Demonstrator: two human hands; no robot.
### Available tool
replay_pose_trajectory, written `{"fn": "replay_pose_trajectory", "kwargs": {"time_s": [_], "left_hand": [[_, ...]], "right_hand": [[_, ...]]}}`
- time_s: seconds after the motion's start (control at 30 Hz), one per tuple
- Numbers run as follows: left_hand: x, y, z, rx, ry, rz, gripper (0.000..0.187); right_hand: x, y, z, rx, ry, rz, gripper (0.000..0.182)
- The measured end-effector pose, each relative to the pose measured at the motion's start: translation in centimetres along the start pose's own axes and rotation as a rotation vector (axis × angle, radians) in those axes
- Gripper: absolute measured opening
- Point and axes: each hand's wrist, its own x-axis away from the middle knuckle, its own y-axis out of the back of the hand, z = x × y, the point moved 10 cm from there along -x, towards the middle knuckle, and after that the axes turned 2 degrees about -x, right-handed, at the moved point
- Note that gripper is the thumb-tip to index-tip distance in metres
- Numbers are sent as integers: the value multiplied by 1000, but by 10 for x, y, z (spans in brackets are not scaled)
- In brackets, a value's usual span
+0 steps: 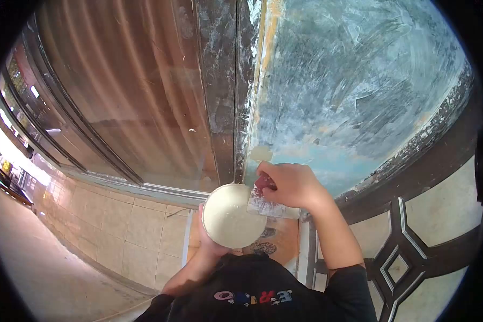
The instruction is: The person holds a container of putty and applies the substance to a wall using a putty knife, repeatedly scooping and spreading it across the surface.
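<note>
My left hand (210,242) is wrapped round the side and underside of a round tub of creamy off-white putty (233,217) in front of my chest. My right hand (292,184) grips the dark red handle of a wide putty knife (273,208). Its flat, white-smeared blade overlaps the tub's right rim in this view. Just beyond that hand rises a wall (349,102) with patchy blue-grey paint and streaks of white filler. A small beige patch (261,154) shows on the wall close above my right fingers.
Left of the wall stands a dark frame (220,80) with splashes of white, beside a large glass pane (129,80) with a brown curtain behind it. Beige floor tiles (139,225) lie below. At the right is a dark panelled door (413,252) with pale inserts.
</note>
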Motion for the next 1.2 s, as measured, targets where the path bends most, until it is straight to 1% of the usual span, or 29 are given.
{"fn": "replay_pose_trajectory", "kwargs": {"time_s": [0.03,0.07,0.13,0.17,0.2,0.23,0.27,0.3,0.33,0.37,0.4,0.47,0.5,0.57,0.6,0.63,0.77,0.83,0.87,0.93,1.07,1.13,1.17,1.2], "left_hand": [[0,3,0,-32,-9,-50,81],[0,2,0,-34,-9,-48,81],[3,-15,5,104,47,119,83],[4,-12,7,105,44,117,83],[3,-2,8,97,46,56,83],[3,6,10,88,50,-4,84],[5,3,11,86,50,-3,84],[6,0,11,65,42,-25,84],[7,-1,10,44,32,-48,84],[7,0,11,44,28,-47,84],[7,2,12,44,20,-37,83],[6,0,13,39,10,-21,82],[5,-2,13,85,0,-28,82],[2,-2,12,132,-15,-31,81],[1,3,6,15,-73,-48,81],[2,6,-1,-102,-132,-68,80],[3,3,-9,-86,-167,-78,78],[4,-7,-14,-154,-152,-19,76],[4,-3,-16,-155,-155,-21,76],[2,6,-14,79,-107,-10,76],[5,-6,-17,172,-92,22,78],[7,-1,-18,43,-94,-39,78],[7,2,-19,43,-93,-35,78],[8,6,-18,87,-82,-18,78]], "right_hand": [[-3,-6,-3,-19,6,8,33],[-4,-9,-3,-38,13,16,32],[-3,-1,2,-37,28,1,31],[-2,1,4,-40,42,-10,30],[-4,-2,4,-41,45,-8,30],[-5,-10,1,-18,44,32,30],[-6,-15,-1,7,42,70,30],[-5,-12,-1,10,45,67,30],[-4,-3,0,-27,58,18,30],[-3,4,0,-65,71,-30,30],[-4,3,1,-63,76,-30,30],[-4,-13,-3,-19,44,70,28],[-3,-13,-5,-19,45,65,28],[1,3,-9,-143,84,-54,27],[5,13,-10,-144,107,-113,27],[8,16,-12,-145,111,-110,27],[20,13,-26,-209,97,-128,27],[28,11,-30,-187,120,-204,22],[32,7,-32,-188,123,-203,22],[38,4,-41,-92,81,-245,22],[38,-25,-75,-63,81,-315,23],[35,-43,-118,-178,-132,-374,21],[32,-52,-126,-176,-132,-377,21],[32,-59,-144,-193,-241,-417,22]]}}
